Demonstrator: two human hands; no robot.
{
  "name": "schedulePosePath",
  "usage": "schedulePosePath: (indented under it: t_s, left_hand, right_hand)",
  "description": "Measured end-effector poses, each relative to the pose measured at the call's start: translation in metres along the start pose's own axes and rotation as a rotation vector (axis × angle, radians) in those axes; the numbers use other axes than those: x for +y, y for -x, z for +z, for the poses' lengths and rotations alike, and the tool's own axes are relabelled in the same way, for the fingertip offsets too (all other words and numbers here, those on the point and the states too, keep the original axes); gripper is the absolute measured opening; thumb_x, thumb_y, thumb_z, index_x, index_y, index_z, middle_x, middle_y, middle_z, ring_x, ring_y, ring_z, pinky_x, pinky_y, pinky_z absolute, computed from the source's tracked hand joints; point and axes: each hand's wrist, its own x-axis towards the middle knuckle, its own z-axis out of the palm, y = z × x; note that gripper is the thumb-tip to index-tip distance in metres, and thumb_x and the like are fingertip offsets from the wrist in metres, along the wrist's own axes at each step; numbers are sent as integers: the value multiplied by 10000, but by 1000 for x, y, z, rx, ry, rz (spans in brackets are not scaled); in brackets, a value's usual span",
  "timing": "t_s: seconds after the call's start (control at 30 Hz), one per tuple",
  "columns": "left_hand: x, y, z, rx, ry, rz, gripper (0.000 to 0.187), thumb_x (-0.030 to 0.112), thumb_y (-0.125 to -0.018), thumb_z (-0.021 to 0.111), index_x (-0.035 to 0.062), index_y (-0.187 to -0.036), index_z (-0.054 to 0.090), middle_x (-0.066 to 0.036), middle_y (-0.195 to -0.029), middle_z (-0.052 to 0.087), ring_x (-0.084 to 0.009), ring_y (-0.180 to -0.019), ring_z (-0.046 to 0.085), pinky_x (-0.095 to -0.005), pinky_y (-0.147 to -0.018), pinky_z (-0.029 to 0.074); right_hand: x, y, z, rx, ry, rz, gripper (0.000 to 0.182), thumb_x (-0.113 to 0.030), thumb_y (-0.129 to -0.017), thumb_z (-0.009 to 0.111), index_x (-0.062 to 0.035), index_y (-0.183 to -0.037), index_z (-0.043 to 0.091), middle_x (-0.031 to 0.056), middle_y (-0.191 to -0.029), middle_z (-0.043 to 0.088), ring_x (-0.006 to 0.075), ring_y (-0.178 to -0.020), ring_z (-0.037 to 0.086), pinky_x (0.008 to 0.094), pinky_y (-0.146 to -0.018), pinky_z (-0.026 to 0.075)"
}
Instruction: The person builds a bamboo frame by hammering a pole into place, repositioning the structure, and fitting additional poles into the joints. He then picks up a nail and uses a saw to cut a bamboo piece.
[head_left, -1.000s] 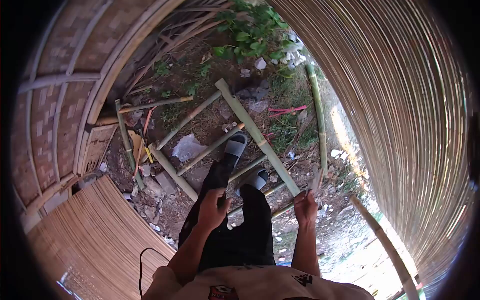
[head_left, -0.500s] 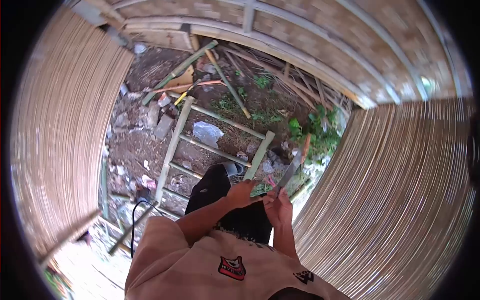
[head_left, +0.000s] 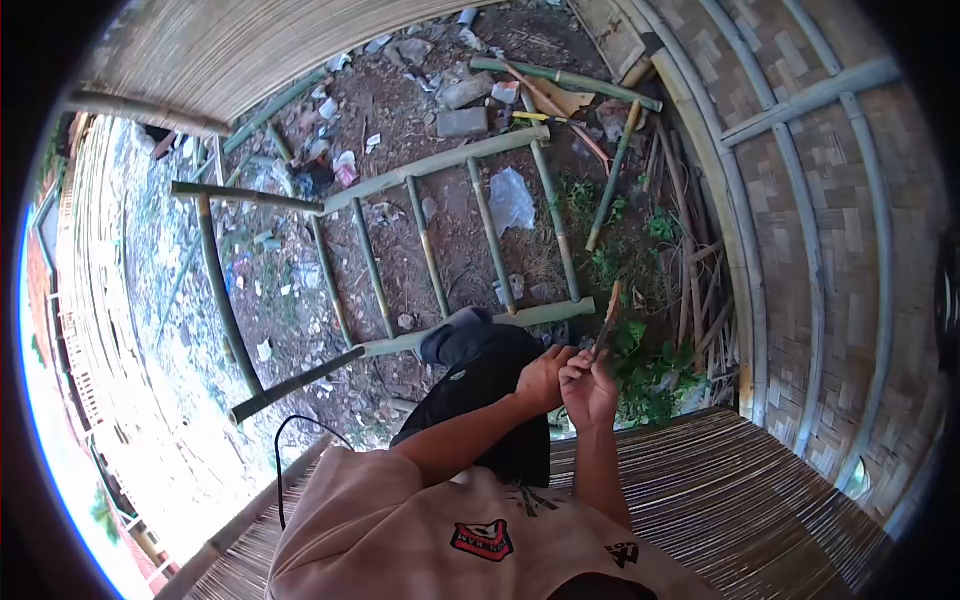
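Note:
My right hand (head_left: 590, 395) is closed on a thin blade-like tool (head_left: 603, 335), which points up and away, seen nearly edge-on, with a brown far end. Against it, my left hand (head_left: 541, 380) is a closed fist; what it holds, if anything, is hidden. Both hands are in front of my dark trousers. Beyond them a ladder-like bamboo frame (head_left: 440, 160) lies on the ground, its near rail (head_left: 550, 312) passing by my shoe (head_left: 455, 335).
Loose bamboo poles (head_left: 570, 78), a yellow-handled tool (head_left: 540, 117), grey blocks (head_left: 462, 123) and clear plastic (head_left: 512, 200) lie on the soil. A woven bamboo wall (head_left: 790, 220) rises at right. Slatted panels (head_left: 700, 470) stand below right and at upper left. Green plants (head_left: 650, 370) grow near my hands.
My view has turned, so the bamboo frame now runs across it. The tool's flat side has turned out of sight. My left hand is now closer against my right.

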Motion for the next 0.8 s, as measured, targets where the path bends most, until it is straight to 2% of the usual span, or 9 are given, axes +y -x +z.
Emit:
schedulePosePath:
  t_s: [0.07, 0.2, 0.37, 0.5, 0.53, 0.6, 0.63, 0.73, 0.8]
  left_hand:
    - [-9, -3, 25, 74, -25, 112, 464, 225, -758, 720, 90, -1159, 529, -144, -1040, 578, -338, -999, 623, -399, -821, 533]
    - [-4, -10, 57, 248, 161, -299, 403, 208, -799, 678, 59, -1148, 543, -145, -1028, 589, -315, -963, 626, -386, -789, 531]
    - [-36, -24, 66, 383, 220, -509, 336, 187, -849, 626, 20, -1134, 560, -147, -1014, 603, -287, -918, 631, -370, -748, 528]
    - [-102, -49, 47, 289, 154, -385, 295, 170, -890, 584, -10, -1123, 574, -148, -1003, 614, -264, -882, 634, -357, -716, 526]
    - [-149, -59, 48, 159, 193, 27, 281, 169, -893, 589, 1, -1118, 593, -187, -990, 629, -310, -856, 647, -388, -677, 526]
    - [-177, -96, 32, 316, 145, 113, 253, 173, -891, 602, 14, -1088, 608, -200, -920, 633, -351, -804, 641, -421, -644, 516]
    - [-181, -108, 25, 474, 107, 149, 226, 178, -890, 615, 27, -1058, 622, -213, -849, 636, -392, -752, 634, -454, -610, 506]
    - [-225, -154, 5, 382, 238, 44, 248, 210, -911, 621, -5, -786, 618, -204, -675, 597, -415, -608, 600, -485, -555, 468]
    - [-246, -177, -2, 339, 242, 8, 320, 224, -920, 618, -16, -709, 594, -210, -642, 580, -418, -596, 592, -484, -543, 454]
  right_hand:
    - [6, -5, -5, 12, 7, 53, 96, -155, -975, 575, -71, -997, 617, 32, -931, 571, 107, -841, 542, 263, -712, 436]
    - [25, -6, 0, 46, 64, 126, 101, -137, -958, 601, -86, -1046, 604, 4, -920, 549, 88, -821, 526, 234, -698, 424]
    - [48, -35, -20, 159, 59, 212, 76, -142, -952, 611, -120, -1020, 586, -15, -915, 534, 83, -789, 519, 227, -670, 409]
    - [39, -59, -66, 233, 506, 216, 164, -164, -929, 659, -108, -1044, 555, -20, -874, 537, 98, -765, 532, 265, -637, 449]
    - [27, -67, -84, 154, 1040, 125, 210, -180, -892, 710, -101, -1026, 567, -13, -892, 553, 103, -787, 553, 279, -658, 467]
    - [6, -101, -106, 137, 1817, -145, 382, -229, -756, 830, -82, -1007, 581, 30, -923, 591, 149, -821, 592, 311, -677, 484]
    - [-7, -116, -108, 219, 2055, -297, 508, -262, -657, 899, -70, -1005, 583, 66, -935, 612, 189, -832, 610, 327, -674, 483]
    - [-45, -178, -164, 17, 2494, -609, 688, -366, -570, 905, -49, -1085, 577, 129, -1027, 610, 285, -956, 598, 402, -785, 465]
    - [-52, -206, -211, 4, 2574, -637, 745, -408, -570, 886, -42, -1132, 562, 146, -1082, 594, 321, -1020, 567, 431, -845, 435]
